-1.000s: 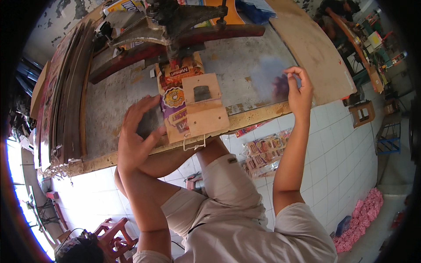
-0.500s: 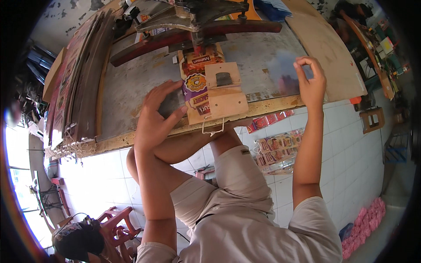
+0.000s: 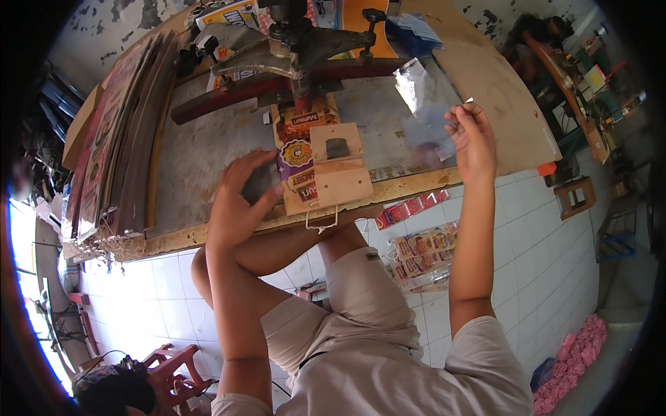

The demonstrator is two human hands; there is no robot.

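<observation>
At the right of the table, my right hand [image 3: 473,142] is closed in a pinch on a thin clear plastic sheet [image 3: 415,87], whose far part glares silver-white. The sheet's full outline is hard to make out. My left hand [image 3: 236,194] is open, thumb and fingers apart, its fingertips at the left edge of a printed purple-and-orange packaging strip [image 3: 297,182]. A light wooden block [image 3: 340,182] with a dark cut-out covers the strip's right side. A loop of white string [image 3: 322,227] hangs off the block's near end.
A metal screw press with a dark red crossbar [image 3: 239,90] stands over the strip's far end. Long stacked boards [image 3: 132,132] line the table's left. Printed sheets [image 3: 424,249] lie on the tiled floor. A person [image 3: 114,388] is at lower left, another [image 3: 538,35] at far right.
The view has shifted slightly. My right hand's fingers have curled in tighter, and the clear sheet now catches bright glare farther from me. My left hand stays beside the strip.
</observation>
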